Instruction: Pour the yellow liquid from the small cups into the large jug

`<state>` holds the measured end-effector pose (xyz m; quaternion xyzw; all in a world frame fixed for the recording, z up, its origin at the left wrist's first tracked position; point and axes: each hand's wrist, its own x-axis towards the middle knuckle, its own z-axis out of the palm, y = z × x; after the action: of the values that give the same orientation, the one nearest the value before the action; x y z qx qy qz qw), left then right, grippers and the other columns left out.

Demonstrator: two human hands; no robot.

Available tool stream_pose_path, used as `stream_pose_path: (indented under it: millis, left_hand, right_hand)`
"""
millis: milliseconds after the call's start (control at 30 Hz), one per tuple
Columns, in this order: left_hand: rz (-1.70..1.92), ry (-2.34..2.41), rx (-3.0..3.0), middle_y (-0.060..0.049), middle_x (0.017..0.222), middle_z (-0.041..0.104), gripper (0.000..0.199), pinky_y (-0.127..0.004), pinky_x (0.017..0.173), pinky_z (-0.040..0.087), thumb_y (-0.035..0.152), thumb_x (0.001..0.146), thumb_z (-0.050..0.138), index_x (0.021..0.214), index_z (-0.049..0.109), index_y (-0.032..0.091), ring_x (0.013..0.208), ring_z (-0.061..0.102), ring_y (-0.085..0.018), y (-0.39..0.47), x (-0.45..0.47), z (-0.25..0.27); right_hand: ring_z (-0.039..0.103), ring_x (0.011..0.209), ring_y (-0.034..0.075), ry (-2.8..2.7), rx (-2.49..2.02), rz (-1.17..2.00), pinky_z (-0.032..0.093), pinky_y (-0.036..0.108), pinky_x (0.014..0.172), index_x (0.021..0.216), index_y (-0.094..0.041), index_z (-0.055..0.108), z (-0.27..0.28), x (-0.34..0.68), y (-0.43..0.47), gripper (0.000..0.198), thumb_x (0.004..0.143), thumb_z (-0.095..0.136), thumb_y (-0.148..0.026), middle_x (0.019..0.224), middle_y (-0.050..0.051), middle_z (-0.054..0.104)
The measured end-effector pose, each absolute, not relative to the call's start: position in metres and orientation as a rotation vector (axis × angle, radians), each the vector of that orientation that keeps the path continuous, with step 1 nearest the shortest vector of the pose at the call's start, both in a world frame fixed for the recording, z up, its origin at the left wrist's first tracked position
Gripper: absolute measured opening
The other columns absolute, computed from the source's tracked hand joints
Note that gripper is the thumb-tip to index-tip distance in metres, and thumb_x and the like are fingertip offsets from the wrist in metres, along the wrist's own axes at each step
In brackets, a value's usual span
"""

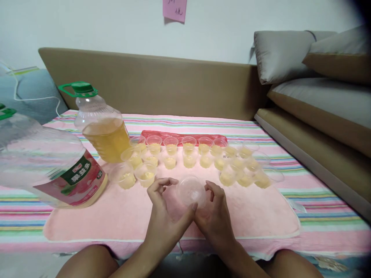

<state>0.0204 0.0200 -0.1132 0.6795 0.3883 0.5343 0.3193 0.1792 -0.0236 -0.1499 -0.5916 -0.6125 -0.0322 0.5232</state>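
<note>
A small clear plastic cup (190,190) is between my two hands, above the pink mat. My left hand (165,204) curls around its left side, the thumb pressed at the near edge. On the other side my right hand (216,204) bends its fingers by the rim, its thumb partly hidden behind the left one. I cannot make out whether a lid covers the cup. Just beyond my hands stand several similar cups (169,162) in rows, with pale yellow contents at the bottom. Those at the right are blurred, with clear round rims or lids beside them.
Two big juice bottles stand at the left: a near, labelled bottle (72,173) and a farther green-capped bottle (106,135) partly full of yellow liquid. A red plastic wrapper (185,138) lies behind the cups. Cushions (321,100) are stacked at the right, and a brown board (159,85) closes off the back.
</note>
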Motion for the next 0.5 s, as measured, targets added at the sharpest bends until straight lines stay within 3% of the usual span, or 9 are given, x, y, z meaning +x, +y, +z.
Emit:
stream_pose_path:
  millis: [200, 500]
  left_hand:
    - [1.499, 0.921, 1.713, -0.007, 0.131, 0.054, 0.063, -0.055, 0.111, 0.040, 0.028, 0.090, 0.081, 0.133, 0.036, 0.035, 0.128, 0.057, -0.029, 0.028, 0.014, -0.101]
    - [1.810, 0.758, 1.551, -0.001, 0.127, 0.055, 0.061, -0.043, 0.109, 0.042, 0.022, 0.086, 0.084, 0.125, 0.040, 0.037, 0.125, 0.057, -0.020, 0.054, -0.003, -0.085]
  right_hand:
    - [0.056, 0.107, 0.028, -1.456, -1.434, -0.016, 0.056, 0.047, 0.088, 0.151, -0.023, 0.039, -0.155, 0.179, -0.024, 0.062, 0.093, 0.062, -0.026, 0.129, 0.012, 0.054]
    - [0.056, 0.102, 0.026, -1.445, -1.448, 0.020, 0.055, 0.042, 0.085, 0.152, -0.025, 0.039, -0.150, 0.177, -0.030, 0.067, 0.089, 0.063, -0.028, 0.125, 0.009, 0.055]
